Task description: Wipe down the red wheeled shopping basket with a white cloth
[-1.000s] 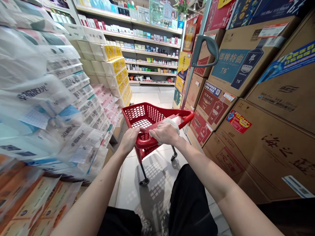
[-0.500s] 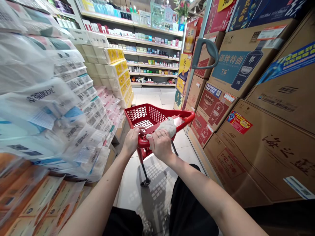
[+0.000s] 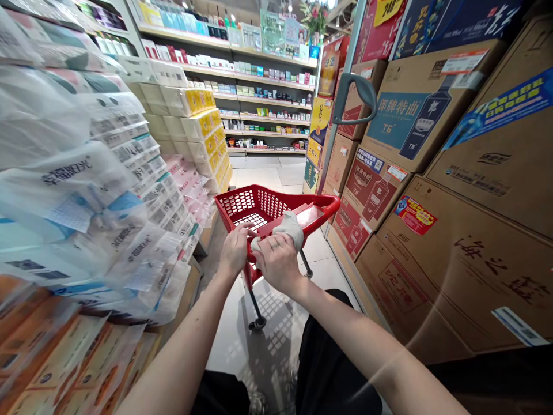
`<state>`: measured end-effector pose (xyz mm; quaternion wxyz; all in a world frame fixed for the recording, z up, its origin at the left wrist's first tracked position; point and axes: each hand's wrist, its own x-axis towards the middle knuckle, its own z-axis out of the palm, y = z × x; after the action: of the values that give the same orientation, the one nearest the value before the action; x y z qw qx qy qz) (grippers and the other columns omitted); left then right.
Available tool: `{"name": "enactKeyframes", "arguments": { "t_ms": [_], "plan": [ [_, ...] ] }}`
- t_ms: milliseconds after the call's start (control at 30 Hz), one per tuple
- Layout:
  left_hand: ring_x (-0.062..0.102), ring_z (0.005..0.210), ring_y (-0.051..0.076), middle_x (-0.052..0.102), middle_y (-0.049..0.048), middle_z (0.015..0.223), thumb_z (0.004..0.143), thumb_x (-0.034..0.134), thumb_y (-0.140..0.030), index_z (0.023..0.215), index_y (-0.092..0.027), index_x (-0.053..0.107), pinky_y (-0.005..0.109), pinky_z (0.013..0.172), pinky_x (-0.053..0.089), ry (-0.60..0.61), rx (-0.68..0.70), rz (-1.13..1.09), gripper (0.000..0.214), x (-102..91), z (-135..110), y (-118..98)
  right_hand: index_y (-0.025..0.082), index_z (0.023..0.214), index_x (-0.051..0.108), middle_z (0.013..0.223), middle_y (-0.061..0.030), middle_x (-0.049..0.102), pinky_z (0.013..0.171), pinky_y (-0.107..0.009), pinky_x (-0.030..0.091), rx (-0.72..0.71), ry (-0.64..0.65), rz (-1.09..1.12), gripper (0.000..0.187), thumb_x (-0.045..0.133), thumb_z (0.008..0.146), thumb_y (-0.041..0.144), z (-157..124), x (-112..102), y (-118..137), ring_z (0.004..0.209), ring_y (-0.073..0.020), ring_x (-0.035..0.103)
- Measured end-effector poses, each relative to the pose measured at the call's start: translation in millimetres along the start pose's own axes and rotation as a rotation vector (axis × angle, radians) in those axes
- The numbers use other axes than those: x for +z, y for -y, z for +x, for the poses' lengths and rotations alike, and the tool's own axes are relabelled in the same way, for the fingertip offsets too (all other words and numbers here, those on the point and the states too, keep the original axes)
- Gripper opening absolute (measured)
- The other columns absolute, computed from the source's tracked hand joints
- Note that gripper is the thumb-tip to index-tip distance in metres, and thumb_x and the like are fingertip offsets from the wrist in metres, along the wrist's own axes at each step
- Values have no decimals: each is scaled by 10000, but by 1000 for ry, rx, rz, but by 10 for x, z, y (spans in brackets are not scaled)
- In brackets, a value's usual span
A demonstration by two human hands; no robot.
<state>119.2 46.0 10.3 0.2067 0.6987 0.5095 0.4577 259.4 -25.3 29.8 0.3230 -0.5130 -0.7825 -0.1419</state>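
Supermarket aisle is being shown: goods are being displayed on shelves [image 3: 268, 98], tissue packs [image 3: 78, 202] are being stacked high, liquor cartons [image 3: 466, 276] are being piled opposite, and a red cart [image 3: 276, 199] is being gripped.

We stand behind a red plastic shopping cart [image 3: 319, 203], with our left hand [image 3: 234, 251] and right hand [image 3: 279, 263] side by side on its handle and a crumpled white cloth [image 3: 288, 227] just beyond the right hand. The cart stands on pale floor tiles [image 3: 228, 346]. To our left rise stacked plastic-wrapped tissue packs [image 3: 73, 196]; to our right, stacked brown cardboard cartons [image 3: 453, 271]. Straight ahead, beyond the cart, are long white store shelves [image 3: 268, 109].
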Motion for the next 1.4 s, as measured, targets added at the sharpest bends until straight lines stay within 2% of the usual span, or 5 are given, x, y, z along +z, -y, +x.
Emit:
{"name": "enactKeyframes", "arguments": {
  "t_ms": [367,567,867,1167,1400],
  "plan": [
    [559,1046,219,636,56,1119,920,233,-387,1142,-201,590,380,932,424,19,-11,6,459,102,14,-69,196,813,651,735,-35,694,608,-284,303,-1,196,-60,466,251,977,370,319,-14,-247,653,-161,608],
    [591,966,208,675,47,988,939,196,-418,1251,-203,515,370,903,431,94,59,22,495,114,41,-47,180,753,663,724,-30,697,602,-267,274,-97,113,2,444,336,950,407,186,7,-441,664,-131,600],
    [540,1028,212,655,44,1010,936,169,-374,895,-227,599,442,1041,282,213,159,315,457,254,127,90,191,673,637,694,-6,678,667,-268,287,-74,172,-10,485,289,965,360,122,-189,-775,649,-110,558],
    [530,939,249,636,80,915,915,228,-305,809,-217,528,511,999,277,197,312,620,330,369,2,-99,149,813,614,782,-108,647,804,-377,330,188,-84,-229,354,340,960,318,-102,-115,-269,803,-219,563],
    [537,898,226,626,61,866,938,179,-315,765,-216,513,467,972,304,202,283,581,388,382,-77,-227,131,810,632,745,-111,684,632,-325,372,122,235,-246,326,342,933,215,82,-203,-345,648,-210,623]
  ]
}}
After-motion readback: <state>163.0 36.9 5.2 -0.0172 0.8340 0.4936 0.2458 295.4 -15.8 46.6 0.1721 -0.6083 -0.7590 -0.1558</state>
